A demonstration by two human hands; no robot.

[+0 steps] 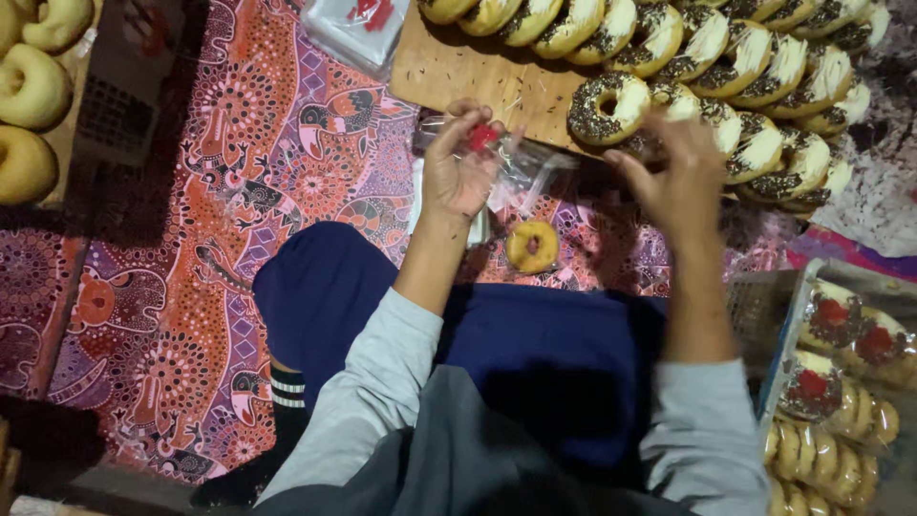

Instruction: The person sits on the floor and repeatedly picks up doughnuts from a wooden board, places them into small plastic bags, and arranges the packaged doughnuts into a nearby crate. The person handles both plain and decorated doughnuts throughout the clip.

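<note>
My left hand (460, 162) holds a clear plastic bag (521, 167) with a red mark, pinched between thumb and fingers just below the wooden board (458, 72). My right hand (673, 177) is blurred and reaches over the sprinkle-topped donuts (611, 105) at the board's near edge; whether it grips one is unclear. Rows of iced donuts (726, 48) with chocolate sprinkles fill the board. A roll of yellow tape (532, 247) lies on the patterned cloth (239, 191) between my arms.
Plain unglazed donuts (29, 86) sit on a tray at the far left. A stack of clear bags (358, 24) lies at the top. Packed donuts in bags (831, 382) fill a crate at the right. My blue-trousered knee (325, 287) is in front.
</note>
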